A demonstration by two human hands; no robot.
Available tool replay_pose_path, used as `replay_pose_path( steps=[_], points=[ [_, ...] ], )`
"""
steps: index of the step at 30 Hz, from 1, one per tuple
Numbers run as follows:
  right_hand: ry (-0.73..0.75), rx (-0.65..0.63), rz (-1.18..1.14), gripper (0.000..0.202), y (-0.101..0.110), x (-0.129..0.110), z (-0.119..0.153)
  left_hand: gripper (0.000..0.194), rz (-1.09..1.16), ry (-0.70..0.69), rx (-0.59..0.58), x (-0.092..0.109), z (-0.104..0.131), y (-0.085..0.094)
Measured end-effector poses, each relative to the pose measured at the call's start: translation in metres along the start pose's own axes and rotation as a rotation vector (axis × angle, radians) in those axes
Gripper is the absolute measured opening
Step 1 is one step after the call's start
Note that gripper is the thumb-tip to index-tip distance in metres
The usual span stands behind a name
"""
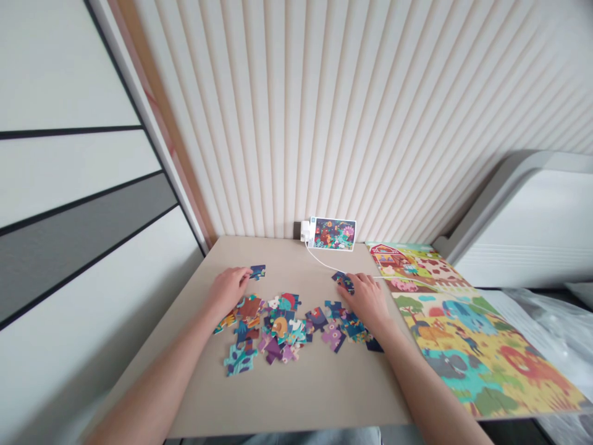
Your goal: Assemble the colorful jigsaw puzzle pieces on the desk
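My left hand (228, 289) is at the far left of the table, its fingers closed at the left edge of a dark blue puzzle piece (258, 272). On the other side, my right hand (368, 301) has its thumb and fingers around another dark puzzle piece (340, 279), partly covered by the hand. Between my arms lies a loose heap of colourful puzzle pieces (280, 327), some overlapping. A teal piece with leaf shapes (239, 360) sits at the heap's near left. More dark pieces (351, 324) lie beside my right wrist, which hides some of them.
A picture card (332, 234) leans on the ribbed wall beside a white plug (305, 231). Its white cable (319, 261) runs right across the table. Two assembled puzzles, a farm scene (417, 267) and an animal scene (486, 352), lie on the right. Clear plastic wrap (551, 327) lies beyond.
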State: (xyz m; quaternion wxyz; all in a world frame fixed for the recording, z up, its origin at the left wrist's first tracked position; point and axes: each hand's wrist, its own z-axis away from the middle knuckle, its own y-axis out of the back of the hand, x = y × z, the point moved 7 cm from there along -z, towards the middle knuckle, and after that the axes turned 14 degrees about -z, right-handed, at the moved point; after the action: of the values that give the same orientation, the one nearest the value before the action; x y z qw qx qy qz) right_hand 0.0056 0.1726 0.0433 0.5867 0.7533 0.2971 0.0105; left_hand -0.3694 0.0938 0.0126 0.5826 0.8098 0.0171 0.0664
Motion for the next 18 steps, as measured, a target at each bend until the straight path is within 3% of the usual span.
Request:
replay_pose_path(
  steps=[7, 14, 18],
  points=[
    [-0.007, -0.048, -0.035, 0.036, -0.006, 0.000, 0.001, 0.030, -0.010, -0.002, 0.002, 0.000, 0.000, -0.002],
    [-0.031, -0.123, -0.132, 0.045, -0.007, 0.015, 0.002, 0.030, -0.019, -0.020, 0.004, 0.000, 0.000, -0.004],
    [0.033, -0.156, -0.158, 0.043, -0.003, 0.012, 0.006, 0.031, -0.011, -0.028, 0.013, 0.001, 0.001, -0.003]
  ],
)
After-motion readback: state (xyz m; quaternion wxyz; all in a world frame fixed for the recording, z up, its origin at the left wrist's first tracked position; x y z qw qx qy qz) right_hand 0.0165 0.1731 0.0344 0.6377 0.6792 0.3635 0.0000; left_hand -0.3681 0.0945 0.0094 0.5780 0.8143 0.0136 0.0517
